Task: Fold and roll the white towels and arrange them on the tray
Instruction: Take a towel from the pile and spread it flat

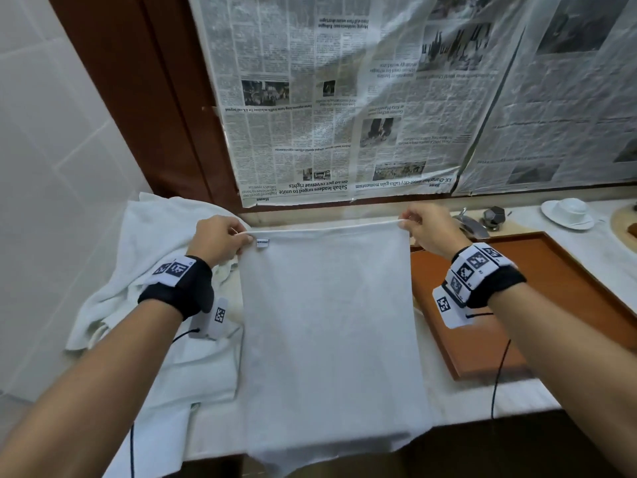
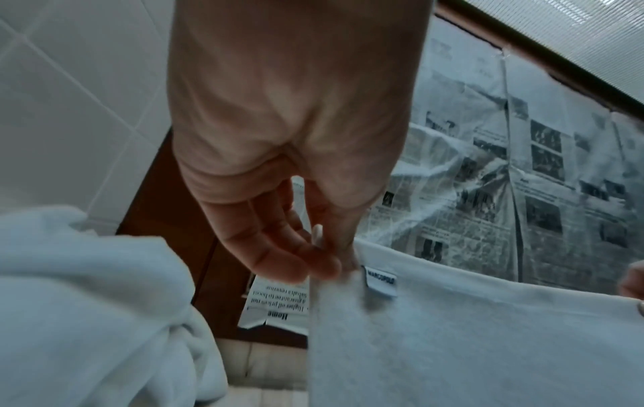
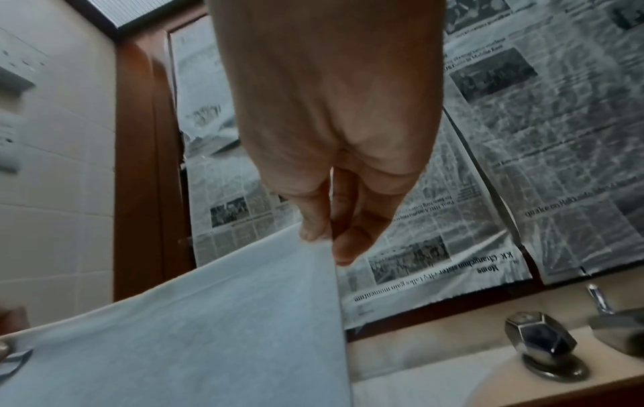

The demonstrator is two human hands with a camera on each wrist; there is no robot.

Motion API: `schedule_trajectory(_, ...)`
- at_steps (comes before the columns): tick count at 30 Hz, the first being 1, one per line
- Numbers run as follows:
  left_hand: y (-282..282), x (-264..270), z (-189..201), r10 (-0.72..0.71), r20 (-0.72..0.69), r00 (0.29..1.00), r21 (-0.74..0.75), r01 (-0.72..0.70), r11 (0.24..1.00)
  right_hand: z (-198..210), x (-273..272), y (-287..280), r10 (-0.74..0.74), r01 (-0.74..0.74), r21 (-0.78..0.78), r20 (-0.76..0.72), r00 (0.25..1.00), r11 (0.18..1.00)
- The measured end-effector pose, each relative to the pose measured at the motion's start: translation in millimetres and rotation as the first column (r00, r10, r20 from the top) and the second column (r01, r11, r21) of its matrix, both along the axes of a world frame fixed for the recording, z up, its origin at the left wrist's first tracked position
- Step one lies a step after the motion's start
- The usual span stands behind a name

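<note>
A white towel (image 1: 327, 322) hangs stretched between my hands above the counter, its lower edge draped over the counter's front. My left hand (image 1: 220, 238) pinches the top left corner beside a small label (image 1: 262, 243). My right hand (image 1: 418, 224) pinches the top right corner. The left wrist view shows my left hand (image 2: 331, 264) pinching the towel (image 2: 470, 330) at the hem. In the right wrist view my right hand (image 3: 327, 236) grips the towel (image 3: 209, 330) by its corner. A brown wooden tray (image 1: 565, 288) lies to the right, with nothing on its visible part.
More white towels (image 1: 144, 253) are heaped on the counter at the left. A tap (image 1: 472, 225) with a faceted knob (image 1: 493, 217) stands behind the tray, and a white cup on a saucer (image 1: 568, 212) beside it. Newspaper (image 1: 344, 98) covers the wall behind.
</note>
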State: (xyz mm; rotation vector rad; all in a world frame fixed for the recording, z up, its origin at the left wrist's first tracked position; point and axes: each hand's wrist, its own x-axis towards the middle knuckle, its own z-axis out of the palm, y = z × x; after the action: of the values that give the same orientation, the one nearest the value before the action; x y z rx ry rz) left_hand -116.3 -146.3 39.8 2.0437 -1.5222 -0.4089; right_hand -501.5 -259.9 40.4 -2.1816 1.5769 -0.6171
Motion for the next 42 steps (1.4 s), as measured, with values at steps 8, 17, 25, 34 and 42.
schedule_trajectory(8,-66,12,-69,0.06,-0.03,0.998,0.07,-0.058,0.996,-63,24,-63,-0.061,0.036,0.178,0.135,0.989,0.983)
schedule_trajectory(17,-120,23,-145,0.186,0.028,0.982,0.13,-0.188,0.974,-141,45,-137,-0.073,0.005,0.313,0.206,0.976,0.95)
schedule_trajectory(25,-179,46,-187,0.169,-0.027,0.985,0.183,-0.161,0.97,-177,71,-192,-0.118,0.073,0.319,0.126,0.985,0.945)
schedule_trajectory(34,-224,55,-217,0.226,-0.005,0.974,0.243,-0.218,0.945,-223,86,-231,-0.118,0.114,0.307,-0.003,0.993,0.945)
schedule_trajectory(42,-197,41,-224,0.232,0.066,0.97,0.134,-0.239,0.962,-212,98,-179,-0.047,0.037,0.144,0.067,0.997,0.989)
